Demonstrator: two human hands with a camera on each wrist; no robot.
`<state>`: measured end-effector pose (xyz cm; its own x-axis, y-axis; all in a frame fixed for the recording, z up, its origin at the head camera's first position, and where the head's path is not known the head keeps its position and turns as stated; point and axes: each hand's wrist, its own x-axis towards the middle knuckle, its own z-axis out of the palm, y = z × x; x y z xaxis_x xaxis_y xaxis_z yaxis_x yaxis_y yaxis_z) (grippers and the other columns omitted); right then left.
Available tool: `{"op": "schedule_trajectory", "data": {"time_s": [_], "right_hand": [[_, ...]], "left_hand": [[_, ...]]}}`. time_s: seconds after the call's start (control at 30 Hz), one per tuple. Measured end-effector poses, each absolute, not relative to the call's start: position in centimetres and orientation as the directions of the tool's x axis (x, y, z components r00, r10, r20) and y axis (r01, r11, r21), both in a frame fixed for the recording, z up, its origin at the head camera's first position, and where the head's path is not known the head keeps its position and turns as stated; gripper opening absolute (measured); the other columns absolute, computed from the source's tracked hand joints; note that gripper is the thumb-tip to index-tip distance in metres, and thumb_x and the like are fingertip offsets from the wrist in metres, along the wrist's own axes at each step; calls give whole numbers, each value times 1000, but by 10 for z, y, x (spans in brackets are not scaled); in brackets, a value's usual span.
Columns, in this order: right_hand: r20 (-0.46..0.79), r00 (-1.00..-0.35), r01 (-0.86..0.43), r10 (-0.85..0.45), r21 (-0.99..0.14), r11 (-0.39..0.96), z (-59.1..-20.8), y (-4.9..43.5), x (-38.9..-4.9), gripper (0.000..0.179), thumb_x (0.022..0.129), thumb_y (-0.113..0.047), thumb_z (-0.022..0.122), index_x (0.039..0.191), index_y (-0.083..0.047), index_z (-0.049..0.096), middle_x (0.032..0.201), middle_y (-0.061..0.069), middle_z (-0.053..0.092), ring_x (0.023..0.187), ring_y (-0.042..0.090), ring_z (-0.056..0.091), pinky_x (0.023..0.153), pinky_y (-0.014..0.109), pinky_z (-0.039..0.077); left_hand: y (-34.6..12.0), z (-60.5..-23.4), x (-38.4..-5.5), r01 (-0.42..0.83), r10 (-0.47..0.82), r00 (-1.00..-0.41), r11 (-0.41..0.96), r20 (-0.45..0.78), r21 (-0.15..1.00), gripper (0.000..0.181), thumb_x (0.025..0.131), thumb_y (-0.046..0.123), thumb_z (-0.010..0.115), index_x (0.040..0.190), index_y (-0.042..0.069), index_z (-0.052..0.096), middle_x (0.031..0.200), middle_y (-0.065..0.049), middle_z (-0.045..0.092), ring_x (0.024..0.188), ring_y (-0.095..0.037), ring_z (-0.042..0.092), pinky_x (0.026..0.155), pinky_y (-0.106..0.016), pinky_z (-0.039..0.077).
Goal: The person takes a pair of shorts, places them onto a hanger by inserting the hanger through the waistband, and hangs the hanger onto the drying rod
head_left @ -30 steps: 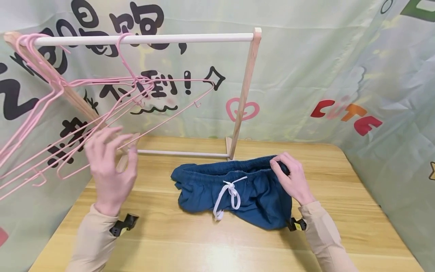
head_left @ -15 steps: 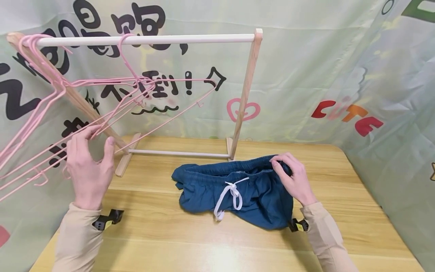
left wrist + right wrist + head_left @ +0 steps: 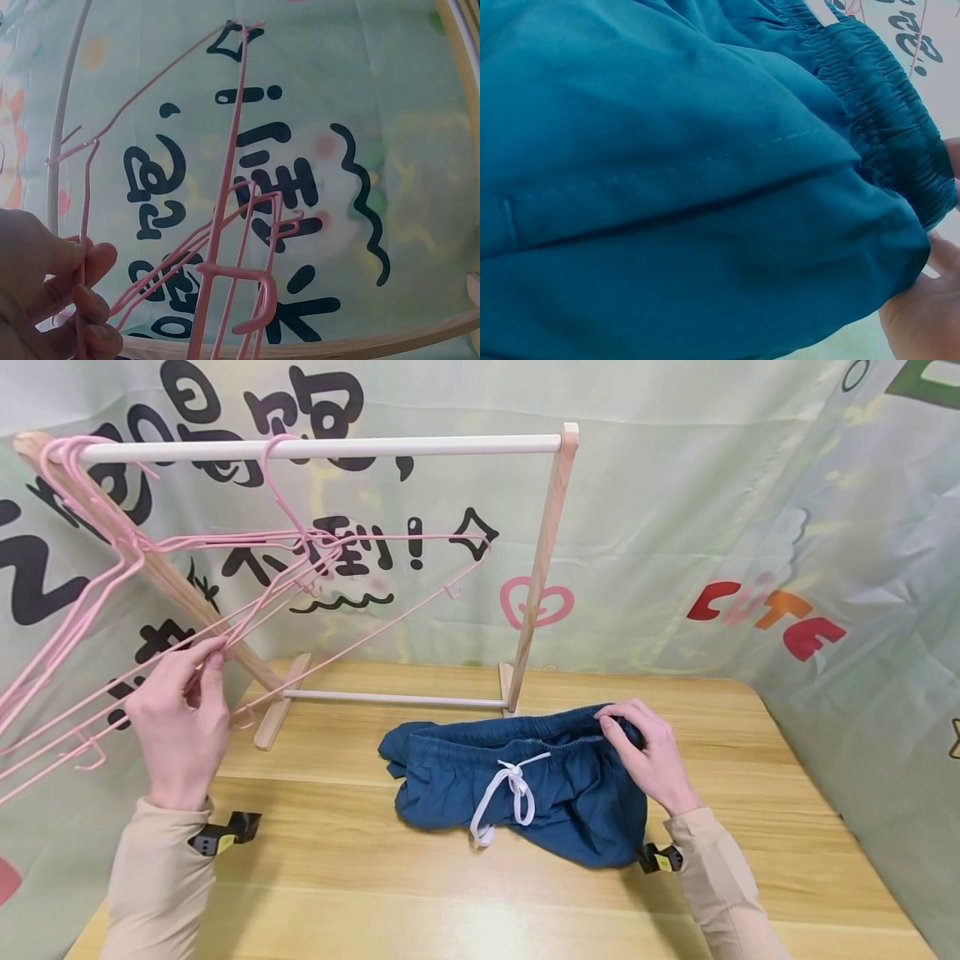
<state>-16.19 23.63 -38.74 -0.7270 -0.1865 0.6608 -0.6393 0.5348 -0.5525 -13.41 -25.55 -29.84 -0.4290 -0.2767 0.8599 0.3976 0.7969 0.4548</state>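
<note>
Dark blue shorts (image 3: 450,789) lie on the table, waistband towards the rack, with a white drawstring (image 3: 512,770) tied in a bow at the front. My right hand (image 3: 649,756) holds the right end of the waistband; the right wrist view shows the gathered elastic (image 3: 889,112) between thumb and fingers. At the left, my left hand (image 3: 180,727) grips the wire of a pink hanger (image 3: 412,537), whose hook sits over the rack's rail. In the left wrist view, thumb and curled fingers (image 3: 64,289) close round that wire, and the hanger's lower bar (image 3: 227,157) runs beside them.
A wooden rack with a white top rail (image 3: 450,444) stands at the back of the table (image 3: 360,893). Several more pink hangers (image 3: 67,627) crowd its left end, close to my left hand. A printed cloth (image 3: 675,510) hangs behind and at both sides.
My left hand has moved left and down, and its spread fingers have closed on the hanger wire. The hanger has swung slightly, its far corner shifting right. My right hand stays on the shorts.
</note>
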Motion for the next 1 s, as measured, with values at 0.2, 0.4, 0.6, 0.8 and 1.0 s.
{"op": "schedule_trajectory", "data": {"time_s": [0.2,0.4,0.6,0.8,1.0], "right_hand": [[651,-738,-630,-176,-572,526,-388,236,-162,23,93,5,64,106,-11,74,98,5,69,92,-2,58,82,12,43],[646,-747,-617,-157,-586,525,-388,235,-161,25,92,5,64,105,-13,74,99,5,69,92,-2,58,82,12,42],[641,-751,-613,-159,-585,532,-388,235,-161,24,93,5,64,106,-12,74,100,6,69,94,-3,58,84,12,43],[634,-757,-607,-157,-594,529,-388,235,-160,23,93,5,64,106,-11,74,100,6,70,95,-4,58,85,11,43],[623,-766,-596,-155,-601,532,-387,235,-160,24,94,4,63,106,-13,75,100,5,70,94,-4,58,84,11,43]], "left_hand": [[-258,-297,-136,406,-303,-415,782,858,473,18,97,8,65,107,-2,77,94,-27,74,76,20,43,67,-6,29],[-260,-296,-137,404,-324,-415,772,850,491,16,97,10,67,104,2,79,96,-27,75,79,23,48,70,-5,33],[-263,-294,-138,413,-334,-386,771,860,484,17,98,15,66,103,7,80,91,-11,78,75,22,48,68,-5,32],[-264,-290,-137,421,-367,-369,753,854,506,16,97,17,67,102,9,81,89,41,58,71,19,48,66,-6,33],[-263,-289,-135,434,-393,-361,732,846,525,15,96,15,69,101,8,81,88,41,59,70,16,49,65,-7,33]]}}
